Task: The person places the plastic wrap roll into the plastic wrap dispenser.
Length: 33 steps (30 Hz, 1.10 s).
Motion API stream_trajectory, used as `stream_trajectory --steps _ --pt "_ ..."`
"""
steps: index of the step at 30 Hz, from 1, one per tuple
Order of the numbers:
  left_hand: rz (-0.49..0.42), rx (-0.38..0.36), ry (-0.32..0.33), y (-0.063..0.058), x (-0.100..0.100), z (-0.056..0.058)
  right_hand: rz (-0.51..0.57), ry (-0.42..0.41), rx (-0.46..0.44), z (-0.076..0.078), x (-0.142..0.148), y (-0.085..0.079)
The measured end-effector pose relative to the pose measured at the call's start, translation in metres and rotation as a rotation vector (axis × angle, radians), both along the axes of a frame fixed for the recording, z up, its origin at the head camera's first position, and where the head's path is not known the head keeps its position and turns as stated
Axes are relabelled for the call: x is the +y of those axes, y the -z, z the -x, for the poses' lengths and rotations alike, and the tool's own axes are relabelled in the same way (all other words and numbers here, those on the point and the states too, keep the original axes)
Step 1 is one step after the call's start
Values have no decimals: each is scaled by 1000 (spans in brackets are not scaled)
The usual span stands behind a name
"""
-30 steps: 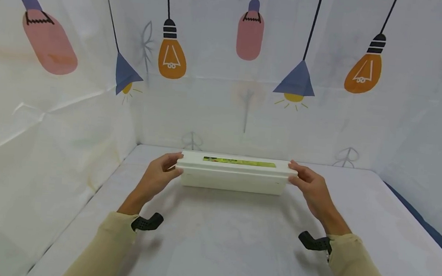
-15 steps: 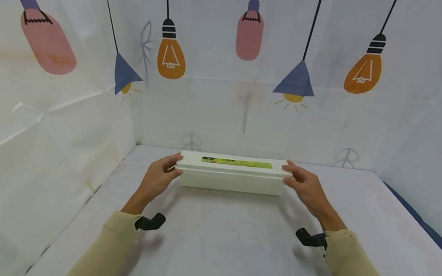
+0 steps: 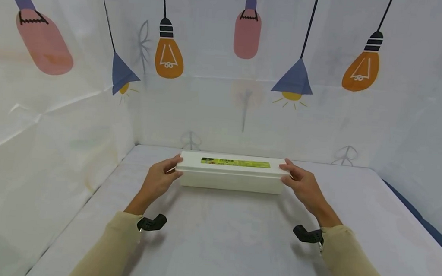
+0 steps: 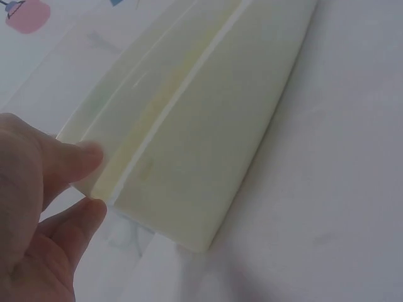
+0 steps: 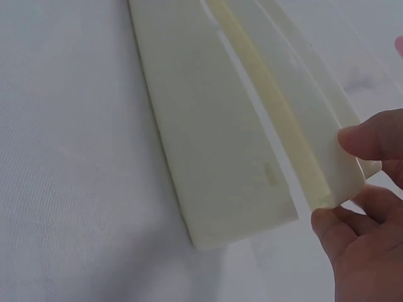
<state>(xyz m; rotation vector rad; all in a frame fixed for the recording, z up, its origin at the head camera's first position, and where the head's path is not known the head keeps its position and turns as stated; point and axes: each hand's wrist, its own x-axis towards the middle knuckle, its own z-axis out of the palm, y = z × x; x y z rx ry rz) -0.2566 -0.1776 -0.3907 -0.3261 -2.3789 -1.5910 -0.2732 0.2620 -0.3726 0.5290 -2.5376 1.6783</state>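
Observation:
A long cream-white box (image 3: 231, 183) with a matching lid (image 3: 234, 170) lies crosswise on the white table. On the lid's top is a yellow-green label (image 3: 236, 162). My left hand (image 3: 158, 177) holds the lid's left end between thumb and fingers. At the right end, my right hand (image 3: 305, 187) pinches the lid the same way. In the right wrist view a pale strip runs between lid and body; I cannot tell whether it is a gap. The box's inside is hidden.
The table (image 3: 220, 242) is covered in white. Behind it hangs a white sheet (image 3: 215, 111) printed with lamps and bulbs, and it continues along the left side. A dark blue edge (image 3: 421, 218) runs along the right. Each wrist wears a black camera mount (image 3: 152, 222).
My right hand and the lid's right end have moved slightly left. The left hand keeps its hold on the left end with little movement. The view has shifted a little.

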Motion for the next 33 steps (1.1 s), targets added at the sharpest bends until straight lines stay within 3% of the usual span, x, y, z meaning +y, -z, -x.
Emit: stream_trajectory --steps 25,33 --pt "61 20 -37 12 2 14 8 21 13 13 -4 15" --pt "59 -20 -56 11 2 14 -29 45 18 14 -6 19"
